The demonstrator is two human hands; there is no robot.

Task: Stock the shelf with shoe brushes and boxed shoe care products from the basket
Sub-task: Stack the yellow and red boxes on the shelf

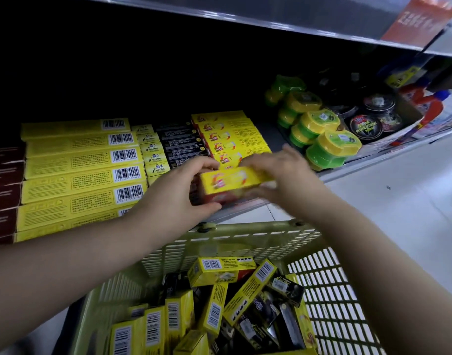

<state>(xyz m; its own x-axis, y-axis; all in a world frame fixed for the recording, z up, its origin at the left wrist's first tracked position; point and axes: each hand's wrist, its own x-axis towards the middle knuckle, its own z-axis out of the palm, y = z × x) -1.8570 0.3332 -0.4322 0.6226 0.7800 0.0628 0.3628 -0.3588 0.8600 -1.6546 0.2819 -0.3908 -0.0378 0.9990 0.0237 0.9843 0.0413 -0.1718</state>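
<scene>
Both hands hold one yellow and red box [231, 184] at the front edge of the shelf [347, 169]. My left hand [183, 190] grips its left end, thumb underneath. My right hand [278, 172] curls over its right end; this hand is blurred. Behind the box lies a row of matching yellow and red boxes [227, 137]. The pale green basket [245, 237] sits below, holding several yellow boxes [219, 275] and dark packaged items [268, 311].
On the shelf, long yellow barcode boxes [84, 172] are stacked at left, dark red boxes [4, 190] beyond them, black boxes [180, 142] in the middle. Green and yellow tubs [324, 142] and black tins [365, 125] stand at right. Pale floor lies to the right.
</scene>
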